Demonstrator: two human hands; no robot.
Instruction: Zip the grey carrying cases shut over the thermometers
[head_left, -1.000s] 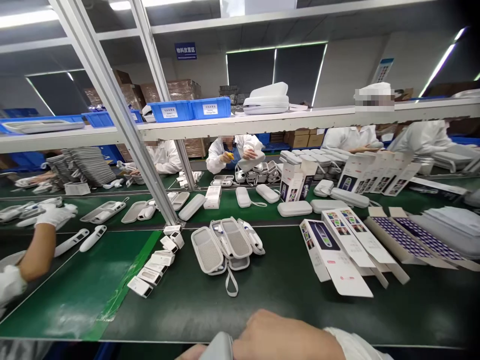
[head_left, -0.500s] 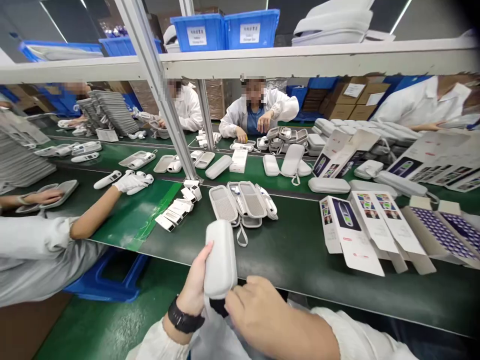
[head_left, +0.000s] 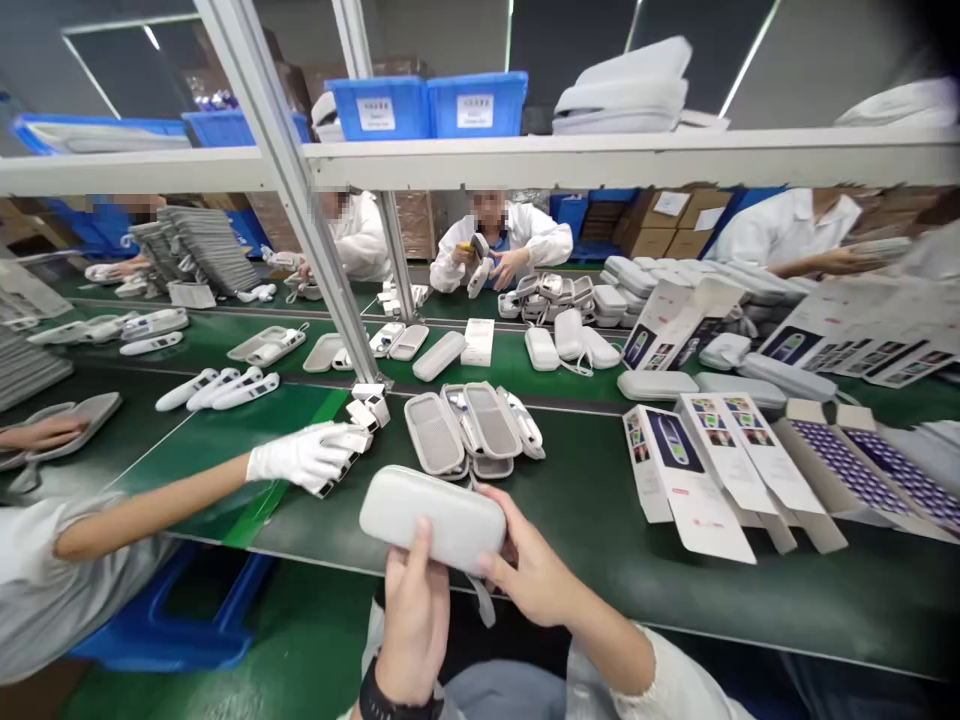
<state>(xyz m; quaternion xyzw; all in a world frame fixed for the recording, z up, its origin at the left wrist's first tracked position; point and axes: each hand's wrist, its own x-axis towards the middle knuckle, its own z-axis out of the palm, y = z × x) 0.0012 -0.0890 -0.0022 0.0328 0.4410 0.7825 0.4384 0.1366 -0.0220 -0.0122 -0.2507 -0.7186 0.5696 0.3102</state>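
Note:
A closed light-grey zip case point(head_left: 431, 515) is held crosswise above the bench's front edge, its wrist strap hanging below. My left hand point(head_left: 416, 610), a black watch on its wrist, grips it from beneath with the thumb on the lid. At the case's right end, my right hand point(head_left: 532, 555) has its fingers closed round the corner. Just beyond, several open grey cases point(head_left: 495, 420) lie in a heap on the bench, with white devices showing in some of them.
On the left, a co-worker's white-gloved hand point(head_left: 307, 455) touches small white boxes point(head_left: 367, 405). Printed cartons point(head_left: 690, 480) stand open at right, beside boxes of purple-patterned items point(head_left: 847, 465). A metal post point(head_left: 300, 200) rises from the bench, and a shelf point(head_left: 600, 160) crosses above.
The case has turned from upright to crosswise. My right hand has moved from its lower end to its right end. The co-worker's gloved hand has shifted from the white devices to the small boxes.

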